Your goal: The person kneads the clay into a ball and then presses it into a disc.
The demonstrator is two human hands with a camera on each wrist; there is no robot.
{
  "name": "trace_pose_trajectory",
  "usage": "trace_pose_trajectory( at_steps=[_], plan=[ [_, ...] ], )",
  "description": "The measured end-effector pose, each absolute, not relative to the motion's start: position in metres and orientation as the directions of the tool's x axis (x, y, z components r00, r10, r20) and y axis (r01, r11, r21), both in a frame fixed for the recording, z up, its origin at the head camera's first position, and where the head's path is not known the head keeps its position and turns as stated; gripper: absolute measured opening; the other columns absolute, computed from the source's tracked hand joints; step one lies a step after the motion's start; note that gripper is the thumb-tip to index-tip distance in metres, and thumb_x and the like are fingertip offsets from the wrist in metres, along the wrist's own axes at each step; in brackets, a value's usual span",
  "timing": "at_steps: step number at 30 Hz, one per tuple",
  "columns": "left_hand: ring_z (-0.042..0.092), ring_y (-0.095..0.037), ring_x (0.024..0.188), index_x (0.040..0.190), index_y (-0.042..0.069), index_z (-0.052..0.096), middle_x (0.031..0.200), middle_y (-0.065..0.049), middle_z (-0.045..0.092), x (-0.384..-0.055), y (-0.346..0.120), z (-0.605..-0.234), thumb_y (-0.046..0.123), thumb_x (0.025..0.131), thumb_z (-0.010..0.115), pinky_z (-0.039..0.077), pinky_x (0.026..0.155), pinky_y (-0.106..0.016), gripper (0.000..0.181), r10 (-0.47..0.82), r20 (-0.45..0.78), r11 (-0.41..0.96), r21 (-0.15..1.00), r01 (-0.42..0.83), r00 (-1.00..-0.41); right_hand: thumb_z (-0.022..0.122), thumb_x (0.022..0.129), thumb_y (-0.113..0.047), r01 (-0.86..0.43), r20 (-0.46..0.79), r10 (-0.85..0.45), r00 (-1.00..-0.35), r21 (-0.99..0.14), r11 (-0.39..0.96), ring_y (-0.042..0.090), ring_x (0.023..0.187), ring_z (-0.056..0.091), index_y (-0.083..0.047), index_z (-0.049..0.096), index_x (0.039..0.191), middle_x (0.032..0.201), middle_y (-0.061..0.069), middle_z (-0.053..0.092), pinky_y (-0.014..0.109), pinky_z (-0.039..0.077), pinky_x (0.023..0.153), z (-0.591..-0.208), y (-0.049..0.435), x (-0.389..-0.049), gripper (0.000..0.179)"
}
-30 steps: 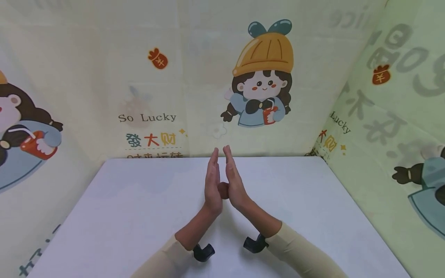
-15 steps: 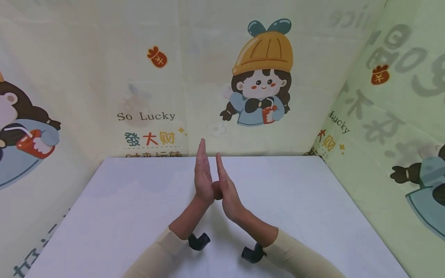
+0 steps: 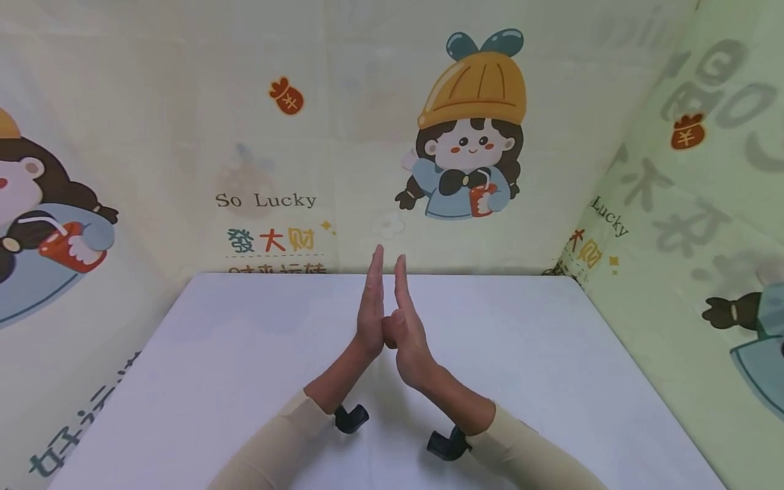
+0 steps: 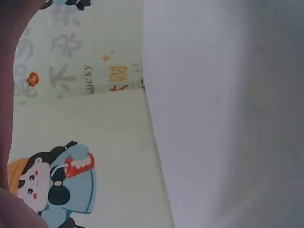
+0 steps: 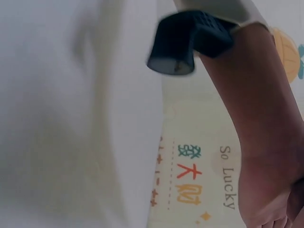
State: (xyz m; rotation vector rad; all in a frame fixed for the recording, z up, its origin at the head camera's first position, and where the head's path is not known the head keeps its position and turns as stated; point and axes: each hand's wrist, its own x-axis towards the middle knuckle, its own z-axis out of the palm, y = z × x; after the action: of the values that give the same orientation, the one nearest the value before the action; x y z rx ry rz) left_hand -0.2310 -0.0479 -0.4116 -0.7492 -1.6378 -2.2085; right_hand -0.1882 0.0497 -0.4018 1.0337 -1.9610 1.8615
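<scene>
In the head view, a small brown ball point(image 3: 388, 335) sits between my two palms, above the white table. My left hand point(image 3: 370, 309) points upward with straight fingers, its palm against the ball's left side. Facing it, my right hand point(image 3: 412, 337) also has its fingers straight, and its thumb overlaps the ball. The fingertips of the two hands are apart. In the right wrist view the heel of the left hand point(image 5: 263, 197) shows at the lower right. Only a dark strip of hand appears along the left wrist view's edge, and the ball is hidden there.
A white tabletop point(image 3: 257, 340) spreads beneath the hands. Pale printed sheets point(image 3: 361, 150) with cartoon figures and lettering stand behind it and at both sides. Black wrist cameras point(image 3: 352, 418) hang under both forearms, close above the table.
The hands slid against each other around the ball: both shifted left, the left rising higher than the right, then came back rightward to nearly level. The ball stayed between the palms.
</scene>
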Motion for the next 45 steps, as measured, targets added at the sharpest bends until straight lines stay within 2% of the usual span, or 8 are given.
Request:
trace_pose_trajectory(
  at_steps=[3,6,10,14,18,23,26,45],
  plan=[
    [0.0,-0.015,0.16,0.169,0.008,0.009,0.176,0.0,0.008,-0.227,-0.042,-0.413,0.033,0.109,0.016,-0.002,0.125,-0.052,0.066,0.126,0.537,-0.318,0.818,0.479,-0.834,0.023,0.106,-0.07,-0.633,0.618,-0.291,-0.73,-0.772,-0.049,0.015,0.044,0.03,-0.022,-0.006,0.17,0.116,0.007,0.068,0.032,0.027,0.041,-0.397,0.053,-0.194,0.085],
    [0.0,-0.015,0.16,0.17,0.01,0.009,0.176,0.001,0.007,-0.224,-0.036,-0.412,0.036,0.109,0.015,-0.002,0.125,-0.053,0.066,0.164,0.522,-0.338,0.827,0.449,-0.837,0.022,0.105,-0.072,-0.648,0.631,-0.266,-0.729,-0.761,-0.027,0.009,0.069,0.056,-0.022,-0.007,0.17,0.175,-0.006,0.013,0.032,0.031,0.042,-0.392,0.057,-0.199,0.087],
    [0.003,-0.012,0.159,0.17,0.008,0.01,0.177,-0.001,0.007,-0.221,-0.029,-0.411,0.036,0.11,0.012,0.002,0.125,-0.053,0.066,0.2,0.539,-0.318,0.825,0.466,-0.818,0.022,0.106,-0.07,-0.695,0.675,-0.235,-0.7,-0.719,0.008,0.014,0.157,0.02,-0.015,-0.007,0.169,0.176,-0.006,-0.009,0.031,0.043,0.106,-0.385,0.062,-0.207,0.089],
    [0.06,-0.008,0.105,0.169,0.008,0.01,0.176,-0.004,0.01,-0.218,-0.025,-0.413,0.039,0.11,0.011,0.046,0.09,-0.032,0.067,0.228,0.553,-0.3,0.823,0.483,-0.801,0.022,0.108,-0.067,-0.734,0.713,-0.209,-0.669,-0.678,0.039,0.02,0.161,-0.008,-0.009,-0.007,0.168,0.176,-0.003,-0.009,0.049,-0.002,0.126,-0.378,0.067,-0.214,0.089],
    [0.035,-0.011,0.05,0.17,0.01,0.011,0.164,-0.015,0.038,-0.212,-0.021,-0.413,0.036,0.11,0.01,0.03,0.049,-0.025,0.065,0.243,0.56,-0.318,0.817,0.48,-0.792,0.022,0.107,-0.068,-0.749,0.729,-0.196,-0.656,-0.661,0.045,0.019,0.161,-0.009,-0.009,-0.006,0.168,0.176,-0.003,-0.009,0.051,-0.004,0.126,-0.372,0.072,-0.22,0.09],
    [0.058,-0.006,0.113,0.169,0.007,0.011,0.176,-0.006,0.014,-0.205,-0.017,-0.41,0.031,0.11,0.01,0.043,0.095,-0.026,0.063,0.227,0.582,-0.312,0.803,0.508,-0.78,0.023,0.108,-0.067,-0.752,0.737,-0.188,-0.649,-0.659,0.016,0.018,0.16,-0.009,-0.008,-0.006,0.168,0.176,0.0,-0.009,0.051,-0.005,0.125,-0.367,0.076,-0.225,0.09],
    [0.015,-0.017,0.158,0.169,0.005,0.009,0.176,-0.007,0.01,-0.202,-0.016,-0.407,0.029,0.111,0.009,0.014,0.124,-0.043,0.063,0.218,0.6,-0.327,0.788,0.522,-0.769,0.023,0.108,-0.066,-0.751,0.738,-0.186,-0.648,-0.66,-0.005,0.017,0.16,-0.009,-0.006,-0.005,0.168,0.176,0.001,-0.008,0.05,-0.005,0.125,-0.367,0.078,-0.226,0.089],
    [-0.003,-0.018,0.161,0.168,0.004,-0.002,0.177,-0.006,-0.001,-0.195,-0.018,-0.39,0.035,0.112,0.014,-0.003,0.126,-0.045,0.066,0.118,0.658,-0.36,0.726,0.586,-0.743,0.015,0.115,-0.04,-0.62,0.666,-0.318,-0.675,-0.746,-0.243,0.022,0.161,-0.006,0.0,-0.003,0.167,0.176,0.007,-0.005,0.046,-0.001,0.127,-0.381,0.077,-0.227,0.068]
  ],
)
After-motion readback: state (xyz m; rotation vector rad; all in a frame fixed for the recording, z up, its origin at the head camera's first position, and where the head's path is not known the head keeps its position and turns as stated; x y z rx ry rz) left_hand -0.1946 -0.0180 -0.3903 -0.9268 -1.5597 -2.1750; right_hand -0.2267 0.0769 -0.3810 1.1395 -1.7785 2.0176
